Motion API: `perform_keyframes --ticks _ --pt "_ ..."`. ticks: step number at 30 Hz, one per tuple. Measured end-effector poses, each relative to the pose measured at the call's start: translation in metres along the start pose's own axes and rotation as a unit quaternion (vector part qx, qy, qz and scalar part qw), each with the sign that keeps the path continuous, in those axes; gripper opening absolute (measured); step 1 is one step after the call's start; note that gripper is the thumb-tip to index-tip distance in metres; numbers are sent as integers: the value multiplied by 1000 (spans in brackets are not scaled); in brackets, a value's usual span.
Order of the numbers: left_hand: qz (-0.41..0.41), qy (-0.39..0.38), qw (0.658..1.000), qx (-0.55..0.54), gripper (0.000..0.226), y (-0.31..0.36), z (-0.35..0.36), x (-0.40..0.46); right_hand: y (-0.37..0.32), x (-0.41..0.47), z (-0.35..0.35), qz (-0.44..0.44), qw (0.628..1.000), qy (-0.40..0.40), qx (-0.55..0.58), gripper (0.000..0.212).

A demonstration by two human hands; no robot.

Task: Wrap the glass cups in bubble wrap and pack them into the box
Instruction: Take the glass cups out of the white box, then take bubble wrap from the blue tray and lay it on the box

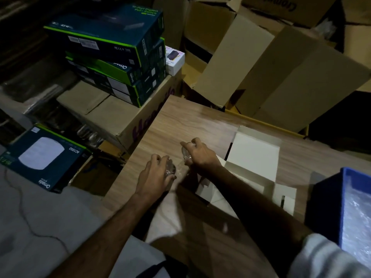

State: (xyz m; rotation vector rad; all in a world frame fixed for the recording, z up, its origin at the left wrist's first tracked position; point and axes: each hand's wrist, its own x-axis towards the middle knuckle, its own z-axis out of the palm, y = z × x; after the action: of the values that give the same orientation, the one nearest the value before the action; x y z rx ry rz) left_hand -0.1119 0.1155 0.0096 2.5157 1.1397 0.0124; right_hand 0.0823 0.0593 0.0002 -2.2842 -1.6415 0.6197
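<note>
A: Looking down, we see our left hand (pixel 155 175) curled over one glass cup (pixel 170 169) on the wooden surface (pixel 200 121). Our right hand (pixel 200 154) has its fingers bent around a second cup (pixel 186 154), just beside the first.

B: Are the cups wrapped?

A: We think so. Something clear and crinkly shows around both, but the room is dark, so we cannot be sure how tight it is.

B: How do we do this part well?

A: We should hold each cup gently but firmly and keep the wrap ends tucked under, so it does not come loose. Glass can slip and crack, so we go slowly and do not let the two cups bump.

B: Where do they go?

A: The white box (pixel 254 155) sits open just to the right of our hands, its flaps spread out. We cannot see anything inside it from here.

B: And the blue bin (pixel 325 201)?

A: It stands at the right edge and holds more bubble wrap (pixel 357 223).
</note>
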Motion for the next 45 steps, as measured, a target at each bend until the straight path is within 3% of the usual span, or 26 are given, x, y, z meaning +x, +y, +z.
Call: perform_keyframes --ticks 3,9,16,21,30,34,40,42,45 --pt "2 16 1000 8 78 3 -5 -3 0 -11 -11 -6 999 22 -30 63" --pt "104 65 992 -28 62 56 -5 -12 15 -94 -26 17 977 209 -36 53" --pt "259 61 963 -35 58 157 21 -26 65 -212 -36 137 960 241 -47 60" --pt "351 28 934 -52 61 232 50 -45 110 -292 -42 243 926 284 -44 59" --pt "454 -15 891 -15 58 338 104 -69 175 -391 -30 341 879 332 -24 57" --pt "463 -52 884 -31 63 375 132 -74 207 -421 -18 385 877 289 -1 68" --pt "422 -103 900 40 69 402 167 -70 244 -435 -12 394 916 70 10 95" --pt "401 -118 907 41 70 406 171 -70 253 -429 -10 387 921 33 9 90" --pt "393 -119 911 37 70 406 170 -70 260 -424 -7 382 923 51 -11 57"
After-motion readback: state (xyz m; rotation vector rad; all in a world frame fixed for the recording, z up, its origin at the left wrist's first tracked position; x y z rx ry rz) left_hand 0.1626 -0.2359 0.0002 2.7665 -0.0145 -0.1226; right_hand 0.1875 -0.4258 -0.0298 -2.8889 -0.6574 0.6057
